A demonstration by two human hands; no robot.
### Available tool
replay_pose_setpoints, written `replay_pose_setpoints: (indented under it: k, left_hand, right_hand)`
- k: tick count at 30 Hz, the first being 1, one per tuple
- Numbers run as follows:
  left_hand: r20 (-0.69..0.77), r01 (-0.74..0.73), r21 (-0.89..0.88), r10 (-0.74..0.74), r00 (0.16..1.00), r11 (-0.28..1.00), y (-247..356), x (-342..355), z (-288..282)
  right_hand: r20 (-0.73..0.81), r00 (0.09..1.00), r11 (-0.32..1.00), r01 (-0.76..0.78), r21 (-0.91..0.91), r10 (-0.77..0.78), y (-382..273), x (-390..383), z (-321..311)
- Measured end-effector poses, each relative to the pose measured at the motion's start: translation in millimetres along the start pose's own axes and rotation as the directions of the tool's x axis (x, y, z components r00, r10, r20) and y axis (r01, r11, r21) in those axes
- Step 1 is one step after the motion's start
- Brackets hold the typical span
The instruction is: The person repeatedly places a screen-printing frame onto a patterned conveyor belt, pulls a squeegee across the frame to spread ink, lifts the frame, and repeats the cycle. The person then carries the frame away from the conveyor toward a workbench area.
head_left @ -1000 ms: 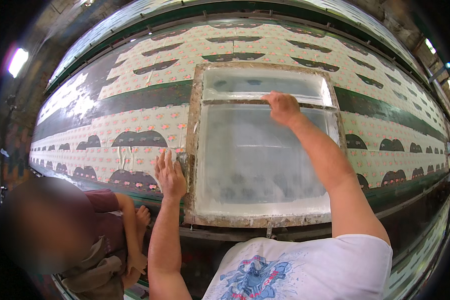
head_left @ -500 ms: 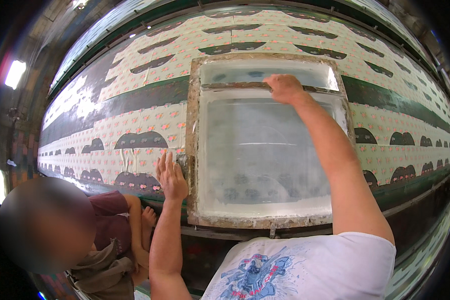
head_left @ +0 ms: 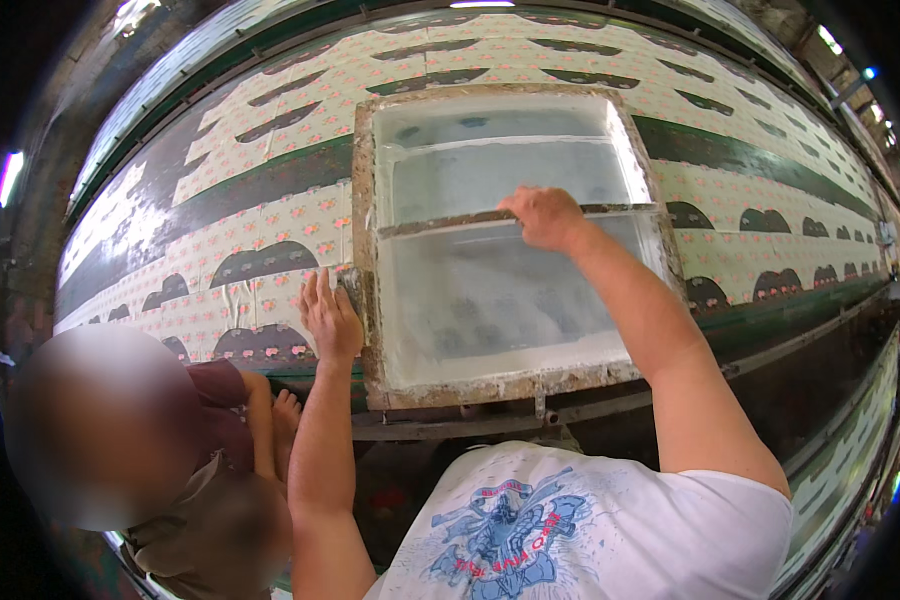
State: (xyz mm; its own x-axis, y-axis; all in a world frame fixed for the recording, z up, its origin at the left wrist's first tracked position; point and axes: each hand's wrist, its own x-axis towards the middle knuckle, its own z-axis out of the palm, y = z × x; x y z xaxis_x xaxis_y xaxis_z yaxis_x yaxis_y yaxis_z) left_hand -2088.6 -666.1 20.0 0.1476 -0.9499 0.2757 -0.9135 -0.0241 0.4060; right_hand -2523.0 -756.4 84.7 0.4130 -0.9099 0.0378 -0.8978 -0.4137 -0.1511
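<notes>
A wooden screen frame (head_left: pixel 490 390) with pale grey mesh lies over printed fabric on the long bench. My right hand (head_left: pixel 548 218) grips a dark squeegee bar (head_left: pixel 616 210) that spans the frame across its upper middle, with a milky streak on the mesh beyond it. My left hand (head_left: pixel 332 315) rests at the frame's left edge by a small metal fitting (head_left: pixel 350 280), fingers spread and extended.
Cream fabric with pink flowers and dark curved gaps (head_left: pixel 270 215) stretches along both sides on the dark green bench. A co-worker in a maroon top (head_left: pixel 215 410) is at lower left, close to my left arm. A metal rail (head_left: pixel 610 406) runs along the near edge.
My right hand has drawn the bar from the frame's far end down toward me. My left hand stays at the left edge. The camera view has shifted a little.
</notes>
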Motion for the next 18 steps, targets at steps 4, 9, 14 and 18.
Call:
replay_pose_setpoints:
  k: [4, 9, 14, 18]
  left_hand:
    - [-0.008, 0.023, -0.020, -0.023, 1.000, 1.000, -4, -8, -2]
    - [-0.041, 0.014, -0.047, -0.016, 0.999, 0.999, -10, -16, -8]
    - [-0.017, 0.040, -0.049, -0.041, 0.999, 0.998, -13, -24, -16]
    - [0.018, 0.086, -0.031, -0.085, 0.996, 0.996, -5, -32, -26]
  right_hand:
    - [0.035, 0.999, 1.000, -0.008, -0.018, 0.009, -46, -61, 1]
    - [-0.014, 0.999, 0.999, 0.031, -0.011, -0.031, -100, -135, 13]
    - [-0.082, 0.996, 0.999, 0.019, 0.029, -0.017, -152, -198, 20]
    - [-0.089, 0.996, 0.999, 0.026, 0.043, -0.022, -172, -239, 21]
